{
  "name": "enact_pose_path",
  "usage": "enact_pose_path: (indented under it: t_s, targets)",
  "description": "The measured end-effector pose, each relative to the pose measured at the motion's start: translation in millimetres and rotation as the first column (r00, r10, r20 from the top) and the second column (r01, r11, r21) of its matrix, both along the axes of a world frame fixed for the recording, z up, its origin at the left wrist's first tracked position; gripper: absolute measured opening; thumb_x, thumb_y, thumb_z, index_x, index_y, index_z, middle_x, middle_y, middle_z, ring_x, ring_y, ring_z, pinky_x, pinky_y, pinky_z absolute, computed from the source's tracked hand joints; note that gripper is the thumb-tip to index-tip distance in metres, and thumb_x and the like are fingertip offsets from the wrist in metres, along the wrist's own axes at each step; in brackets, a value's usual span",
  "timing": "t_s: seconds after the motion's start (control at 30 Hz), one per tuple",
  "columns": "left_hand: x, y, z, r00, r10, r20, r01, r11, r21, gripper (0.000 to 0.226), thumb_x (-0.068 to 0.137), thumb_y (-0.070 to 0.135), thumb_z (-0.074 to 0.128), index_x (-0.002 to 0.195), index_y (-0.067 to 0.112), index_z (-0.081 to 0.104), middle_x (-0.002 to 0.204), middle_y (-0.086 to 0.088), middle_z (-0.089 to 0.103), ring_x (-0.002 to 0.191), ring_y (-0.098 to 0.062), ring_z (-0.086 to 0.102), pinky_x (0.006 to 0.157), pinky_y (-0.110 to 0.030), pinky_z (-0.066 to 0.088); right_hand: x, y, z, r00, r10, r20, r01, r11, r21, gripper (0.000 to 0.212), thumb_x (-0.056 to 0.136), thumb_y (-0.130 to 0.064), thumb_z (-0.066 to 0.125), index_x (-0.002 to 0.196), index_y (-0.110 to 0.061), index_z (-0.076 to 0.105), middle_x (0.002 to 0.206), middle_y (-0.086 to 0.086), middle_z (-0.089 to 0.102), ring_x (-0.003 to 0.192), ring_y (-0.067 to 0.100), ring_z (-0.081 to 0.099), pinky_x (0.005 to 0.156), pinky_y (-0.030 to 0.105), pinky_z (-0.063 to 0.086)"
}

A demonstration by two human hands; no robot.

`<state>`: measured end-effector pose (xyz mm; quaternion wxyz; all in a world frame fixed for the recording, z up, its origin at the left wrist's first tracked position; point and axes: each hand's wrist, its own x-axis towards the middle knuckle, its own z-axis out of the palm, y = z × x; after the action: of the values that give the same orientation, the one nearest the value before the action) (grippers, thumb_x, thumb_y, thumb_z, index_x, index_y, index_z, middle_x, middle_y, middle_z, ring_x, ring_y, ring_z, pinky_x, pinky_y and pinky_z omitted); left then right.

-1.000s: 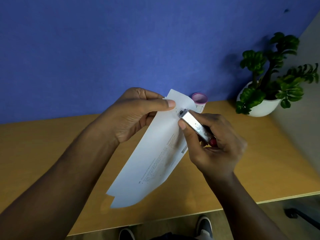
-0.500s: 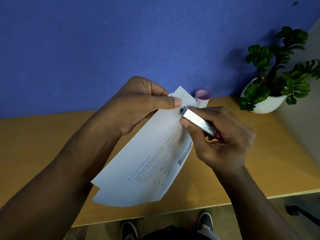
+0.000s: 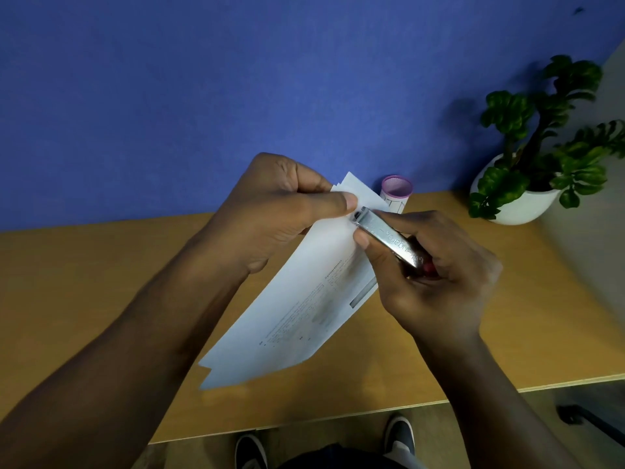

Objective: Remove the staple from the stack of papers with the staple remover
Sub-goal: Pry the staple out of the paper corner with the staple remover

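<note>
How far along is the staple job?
Done: the left hand pinches the papers by their top corner, and the right hand grips the remover. In hand: its tip meets that corner. Left: pulling the staple, too small to see here.

Your view is evenly lit but somewhat dim, with soft light from above. The plant casts a blurred shadow on the blue wall. The desk bends at the wide-angle edges, and the paper's print smears.
</note>
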<state>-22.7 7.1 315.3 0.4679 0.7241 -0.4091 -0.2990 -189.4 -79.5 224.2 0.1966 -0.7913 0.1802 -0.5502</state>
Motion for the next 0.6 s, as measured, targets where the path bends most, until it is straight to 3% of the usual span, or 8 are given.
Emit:
enact_pose_path:
  t_s: [0.13, 0.6]
  targets:
    - [-1.4, 0.8, 0.8, 1.000, 0.003, -0.017, -0.003, 1.000, 0.016, 0.026, 0.088, 0.025, 0.074, 0.080, 0.000, 0.076, 0.070, -0.009, 0.074, 0.056, -0.011, 0.072, 0.048, -0.017, 0.048, -0.1, -0.2, 2.0, 1.000, 0.029, 0.011, -0.029, 0.999, 0.026, 0.017, 0.086, -0.005, 0.086, 0.101, 0.000, 0.081, 0.092, 0.005, 0.078, 0.076, 0.008, 0.066, 0.070, 0.012, 0.044]
    - [-1.1, 0.1, 5.8, 0.971, -0.027, -0.237, 0.038, 0.998, 0.043, 0.015, 0.087, 0.021, 0.073, 0.078, 0.011, 0.075, 0.077, -0.001, 0.078, 0.068, -0.019, 0.077, 0.056, -0.024, 0.056, -2.5, -5.0, 5.2, 0.990, 0.130, 0.045, -0.132, 0.990, 0.043, 0.022, 0.087, -0.007, 0.084, 0.107, 0.000, 0.079, 0.100, -0.005, 0.074, 0.080, 0.011, 0.071, 0.066, 0.025, 0.054]
